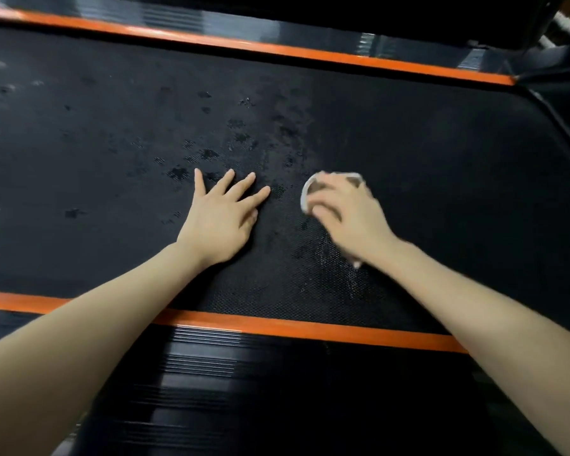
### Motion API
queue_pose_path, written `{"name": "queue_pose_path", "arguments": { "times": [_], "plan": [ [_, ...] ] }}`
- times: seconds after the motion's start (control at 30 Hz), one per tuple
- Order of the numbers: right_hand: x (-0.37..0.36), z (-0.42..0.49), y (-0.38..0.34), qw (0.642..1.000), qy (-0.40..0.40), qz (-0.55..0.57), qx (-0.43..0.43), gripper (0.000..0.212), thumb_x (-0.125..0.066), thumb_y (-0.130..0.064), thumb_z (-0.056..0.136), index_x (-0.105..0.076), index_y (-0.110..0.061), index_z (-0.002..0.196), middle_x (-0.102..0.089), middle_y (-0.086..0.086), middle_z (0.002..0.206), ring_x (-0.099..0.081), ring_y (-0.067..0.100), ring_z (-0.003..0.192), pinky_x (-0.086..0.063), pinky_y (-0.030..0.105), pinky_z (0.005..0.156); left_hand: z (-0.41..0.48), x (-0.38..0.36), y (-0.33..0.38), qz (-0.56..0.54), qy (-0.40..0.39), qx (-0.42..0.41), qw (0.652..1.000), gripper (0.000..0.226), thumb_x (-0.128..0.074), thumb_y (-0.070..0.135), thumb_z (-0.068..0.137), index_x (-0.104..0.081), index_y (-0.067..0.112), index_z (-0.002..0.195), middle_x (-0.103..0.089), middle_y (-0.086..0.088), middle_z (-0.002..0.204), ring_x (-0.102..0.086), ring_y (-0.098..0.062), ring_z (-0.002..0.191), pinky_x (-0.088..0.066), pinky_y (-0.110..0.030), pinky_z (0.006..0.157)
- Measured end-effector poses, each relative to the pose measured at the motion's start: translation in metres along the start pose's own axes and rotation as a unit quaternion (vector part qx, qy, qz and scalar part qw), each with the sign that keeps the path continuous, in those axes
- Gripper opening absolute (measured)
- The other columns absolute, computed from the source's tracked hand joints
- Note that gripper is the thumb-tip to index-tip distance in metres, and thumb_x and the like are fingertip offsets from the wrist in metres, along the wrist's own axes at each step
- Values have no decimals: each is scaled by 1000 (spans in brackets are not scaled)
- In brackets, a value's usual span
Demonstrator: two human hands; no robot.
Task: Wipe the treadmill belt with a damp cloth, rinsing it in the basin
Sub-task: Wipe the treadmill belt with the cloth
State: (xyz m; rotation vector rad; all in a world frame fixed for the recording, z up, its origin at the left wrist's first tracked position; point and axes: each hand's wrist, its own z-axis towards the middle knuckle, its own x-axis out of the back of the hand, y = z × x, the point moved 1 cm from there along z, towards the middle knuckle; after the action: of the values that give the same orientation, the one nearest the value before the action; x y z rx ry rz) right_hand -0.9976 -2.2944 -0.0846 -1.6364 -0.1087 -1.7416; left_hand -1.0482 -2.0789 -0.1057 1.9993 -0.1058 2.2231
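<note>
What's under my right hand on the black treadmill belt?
A crumpled white cloth: its edges show past the curled fingers of the right hand and near the wrist. The hand covers its middle and the black textured treadmill belt below.

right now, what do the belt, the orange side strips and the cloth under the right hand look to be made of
Belt: likely rubber or rubbery woven material, matte black, with a fine dotted texture and darker wet patches. Orange strips: probably painted metal or plastic, smooth and glossy, catching light. Cloth: soft white fabric, bunched under the right hand; blur hides its weave.
</note>
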Motion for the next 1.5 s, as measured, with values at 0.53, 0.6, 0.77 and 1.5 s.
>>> {"name": "queue_pose_path", "arguments": {
  "times": [0.53, 0.6, 0.77, 1.5],
  "plan": [
    [-7, 53, 17, 1000, -4, -1, -4, 28, -46, -28, 97, -59, -30, 122, -39, -3, 146, -35, 22, 133, -7, 54, 114, 1, 13, -2, -86, -13, 57, 995, 43, -32, 39, 98, -42, 36, 139, -34, 10, 151, -21, -17, 143, 4, -57, 113],
    [-6, 51, 17, 1000, 0, -4, -3, 31, -47, -28, 97, -56, -30, 126, -39, -3, 146, -36, 23, 132, -9, 54, 114, 2, 19, -5, -87, 12, 55, 995, 40, -38, 33, 99, -44, 32, 139, -39, 7, 148, -26, -19, 141, 1, -56, 114],
    [-5, 34, -8, 999, 29, 13, 15, 24, -54, -24, 93, -65, -26, 114, -50, -7, 136, -37, 15, 123, -28, 36, 103, 12, 43, -34, -50, 44, 48, 997, 42, -38, 33, 99, -42, 28, 141, -40, 4, 148, -26, -22, 141, 1, -53, 114],
    [-45, 80, -51, 998, -47, 13, 38, 54, -45, -38, 90, -35, -30, 142, -44, -12, 143, -39, 11, 132, -21, 38, 115, 130, 7, -142, 14, -36, 57, 998, 59, -12, 49, 98, -14, 22, 151, -17, -8, 157, -7, -34, 144, -1, -59, 113]
  ]
}}
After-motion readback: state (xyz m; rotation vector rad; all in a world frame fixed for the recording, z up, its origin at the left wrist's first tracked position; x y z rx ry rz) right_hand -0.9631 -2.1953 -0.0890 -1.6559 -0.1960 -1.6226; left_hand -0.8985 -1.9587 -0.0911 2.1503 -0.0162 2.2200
